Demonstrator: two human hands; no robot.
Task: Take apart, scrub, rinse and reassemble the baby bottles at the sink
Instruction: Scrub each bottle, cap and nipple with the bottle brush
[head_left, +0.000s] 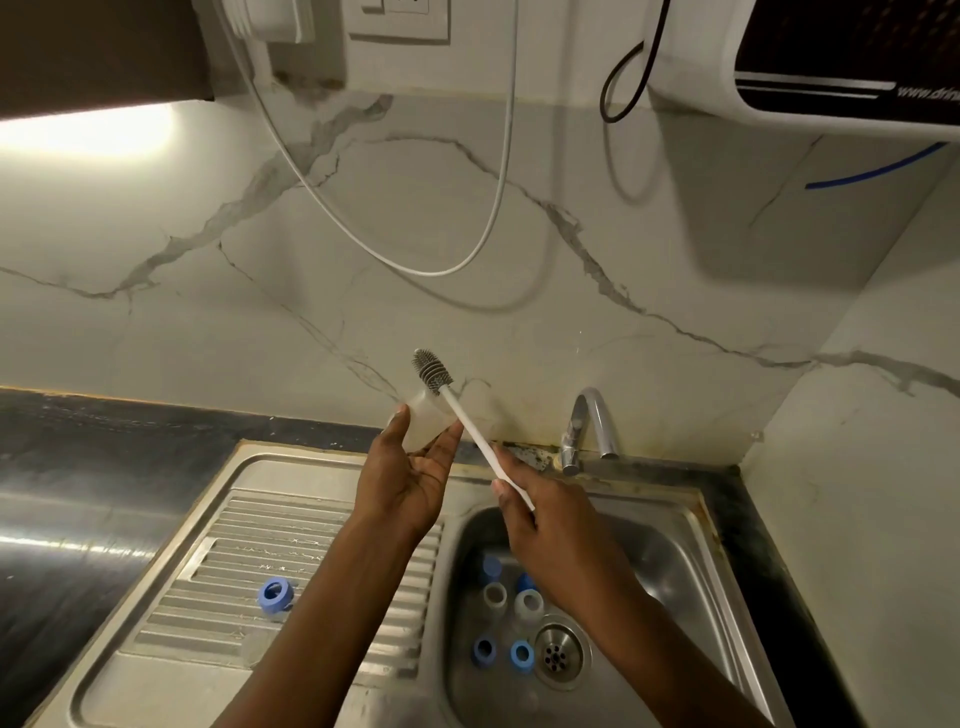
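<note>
My left hand (410, 480) holds a clear baby bottle body (423, 418) up above the sink's back edge, thumb on one side and fingers on the other. My right hand (540, 525) grips the white handle of a bottle brush (470, 426). Its grey bristle head (431, 368) sticks up just past the bottle, outside it. Down in the sink basin (654, 551) lie two clear bottle bodies (511, 600) and several blue collar rings (503, 652). Another blue ring (276, 593) sits on the ribbed drainboard (218, 582).
A chrome tap (589, 428) stands at the back of the sink, with no water visibly running. The drain strainer (558, 653) is near the blue rings. Dark countertop (67, 467) lies to the left. A white cable (488, 208) hangs on the marble wall, and a water purifier (831, 62) is mounted at top right.
</note>
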